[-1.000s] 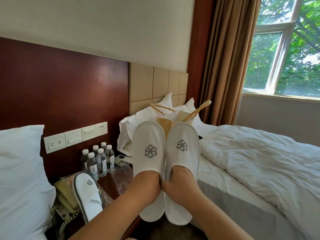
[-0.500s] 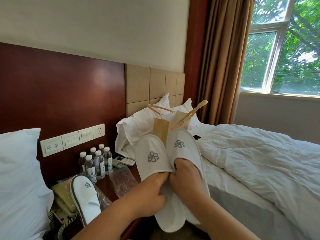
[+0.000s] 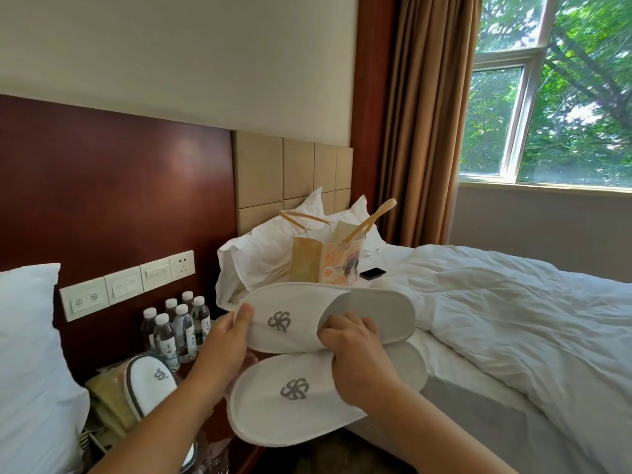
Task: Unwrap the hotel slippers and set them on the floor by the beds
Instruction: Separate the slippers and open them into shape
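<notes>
Two white hotel slippers with grey swirl logos lie sideways in front of me, toes to the left. My left hand pinches the toe end of the upper slipper. My right hand grips the strap edges of both, its fingers curled over the opening of the upper one. The lower slipper hangs just under it. A third slipper with grey trim stands on its heel on the nightstand at the lower left.
Several water bottles stand on the nightstand. A paper gift bag and a dark phone lie on the right bed. Crumpled clear wrap sits at the nightstand's front. A pillow fills the left edge.
The two slippers have turned from upright, toes up, to lying sideways, one above the other. My left hand has shifted from the heel area to the upper slipper's toe.
</notes>
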